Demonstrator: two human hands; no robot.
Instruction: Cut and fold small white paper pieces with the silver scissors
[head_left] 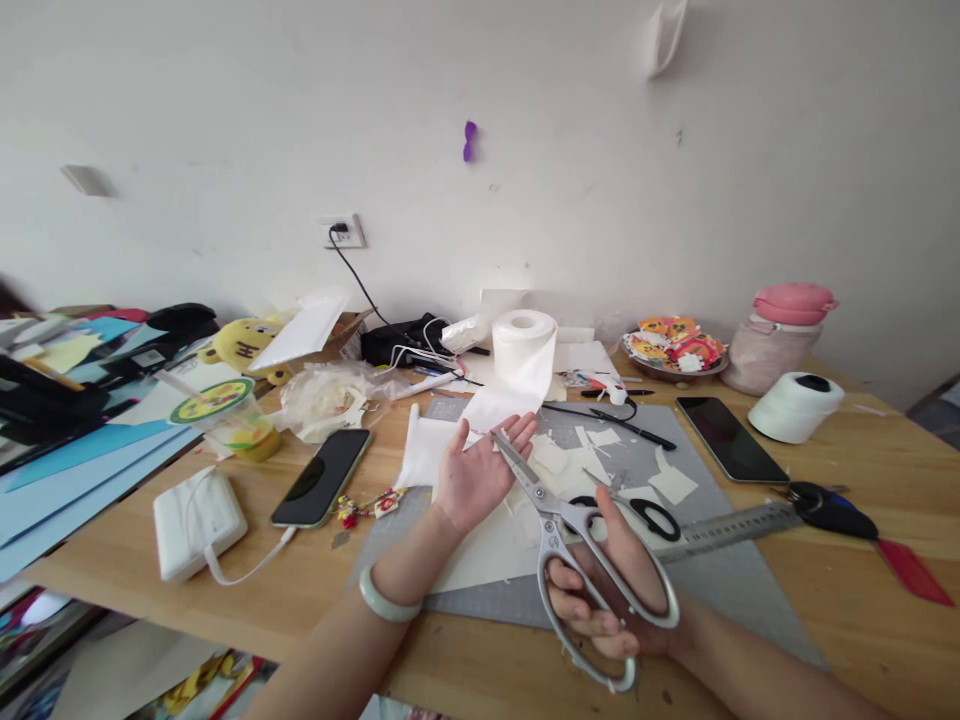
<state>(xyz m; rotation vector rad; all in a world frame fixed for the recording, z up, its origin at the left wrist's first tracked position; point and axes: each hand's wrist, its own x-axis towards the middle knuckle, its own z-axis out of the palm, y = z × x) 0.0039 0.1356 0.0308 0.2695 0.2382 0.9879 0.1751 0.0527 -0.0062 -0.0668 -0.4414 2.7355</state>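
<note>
My left hand [480, 478] lies palm up over the grey cutting mat [720, 560], fingers stretched out. My right hand [632, 555] holds large silver scissors [540, 495], its thumb and fingers through the handle loops. The scissors point to the upper left, blades together, with the tip over my left palm; whether it touches the skin I cannot tell. Behind my left hand stands a white paper-like roll [523, 355], its loose end running down to the mat. Cut white scraps [673, 480] and small black-handled scissors [656, 520] lie near my right hand.
A steel ruler [727, 525] crosses the mat's right side, near a dark phone [727, 437] and a thread cone [795, 408]. On the left are a charging phone [322, 478], a white power bank [199, 522] and a tilted drink cup [232, 425]. The wall closes off the back.
</note>
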